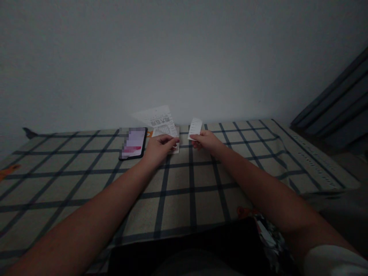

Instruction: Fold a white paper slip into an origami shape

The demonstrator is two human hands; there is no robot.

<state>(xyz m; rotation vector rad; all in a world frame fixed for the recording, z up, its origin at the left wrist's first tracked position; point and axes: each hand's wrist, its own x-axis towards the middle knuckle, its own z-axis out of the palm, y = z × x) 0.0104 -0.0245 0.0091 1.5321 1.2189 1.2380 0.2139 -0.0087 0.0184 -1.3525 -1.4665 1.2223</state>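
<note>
My left hand [161, 147] is closed in a pinch at the lower right of a thin printed sheet of paper [161, 119], which rises behind my fingers. Dark printed characters and a picture show on the sheet, and its left part lifts off the cloth. Part of a pale, flat piece [177, 148] shows under the hand; what it is I cannot make out. Between thumb and fingers, my right hand [204, 140] grips a small white paper slip [195, 128] with faint lines of print. The two hands are a short distance apart, just above the table.
A black-edged phone [133, 143] with a lit screen lies left of my left hand. A checked cloth [178, 191] covers the table, which meets a plain wall [184, 57] at the back. A dark curtain [336, 88] hangs at the right.
</note>
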